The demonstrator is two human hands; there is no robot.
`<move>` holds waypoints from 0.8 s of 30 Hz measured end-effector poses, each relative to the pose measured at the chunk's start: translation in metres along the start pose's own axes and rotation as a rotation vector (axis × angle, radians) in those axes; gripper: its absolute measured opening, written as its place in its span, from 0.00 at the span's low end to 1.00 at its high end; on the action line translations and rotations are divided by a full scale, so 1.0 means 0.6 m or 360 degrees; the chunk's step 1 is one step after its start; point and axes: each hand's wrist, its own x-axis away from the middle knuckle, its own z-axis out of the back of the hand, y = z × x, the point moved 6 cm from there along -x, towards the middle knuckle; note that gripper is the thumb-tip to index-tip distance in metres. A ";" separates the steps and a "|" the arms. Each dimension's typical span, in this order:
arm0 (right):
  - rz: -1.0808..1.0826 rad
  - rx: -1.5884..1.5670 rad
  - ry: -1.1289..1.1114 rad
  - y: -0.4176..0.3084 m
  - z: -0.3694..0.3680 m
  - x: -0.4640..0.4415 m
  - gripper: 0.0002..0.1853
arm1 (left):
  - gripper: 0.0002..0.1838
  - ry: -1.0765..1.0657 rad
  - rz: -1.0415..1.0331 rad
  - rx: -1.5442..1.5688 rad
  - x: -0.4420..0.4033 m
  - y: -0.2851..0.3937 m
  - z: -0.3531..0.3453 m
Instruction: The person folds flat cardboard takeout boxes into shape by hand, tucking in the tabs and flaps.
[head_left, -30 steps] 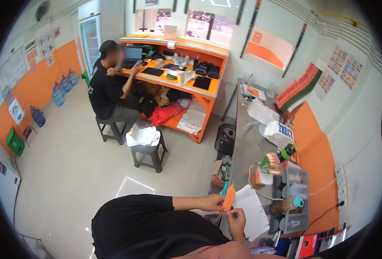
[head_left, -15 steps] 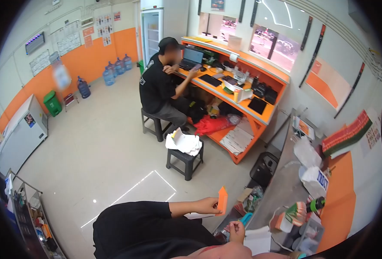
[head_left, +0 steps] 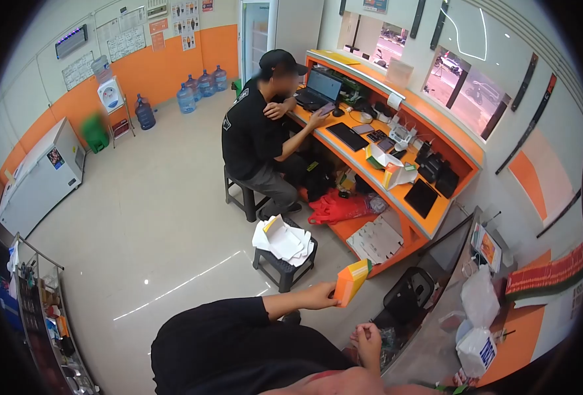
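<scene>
In the head view, my left hand (head_left: 322,295) grips a folded cardboard box (head_left: 351,283) by its lower left side. The box is orange and yellow with a bit of green at its upper end, and it is tilted in the air in front of the black stool. My right hand (head_left: 368,337) is apart from the box, lower and to the right, near my body. Its fingers are curled in, and whatever they may hold is hidden.
White and yellow folded cardboard pieces (head_left: 283,238) lie on a black stool (head_left: 285,266). Beyond it, a person in black (head_left: 255,125) sits with a phone at an orange desk (head_left: 370,168). A grey counter (head_left: 430,329) runs along my right, beside a black bag (head_left: 409,293).
The box has turned from its narrow orange side to show a wider orange and yellow face. My view has shifted, so both hands appear slightly farther up or right. The seated person stays put.
</scene>
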 end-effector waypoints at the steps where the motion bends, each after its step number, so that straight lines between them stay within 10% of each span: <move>1: 0.0145 -0.0031 0.0005 -0.019 -0.002 -0.035 0.07 | 0.24 -0.0060 0.0034 -0.0146 -0.024 0.010 0.014; 12: 0.0671 0.0446 0.0057 -0.158 -0.073 -0.203 0.39 | 0.21 -0.0600 -0.0223 -0.0078 -0.140 0.027 -0.024; 20: 0.0654 0.0458 -0.0155 -0.213 -0.098 -0.262 0.34 | 0.20 -0.0085 -0.0141 0.0052 -0.184 0.070 0.075; 24: 0.0739 0.0434 -0.0323 -0.182 -0.099 -0.283 0.31 | 0.17 -0.0681 -0.0128 0.0467 -0.172 0.062 0.056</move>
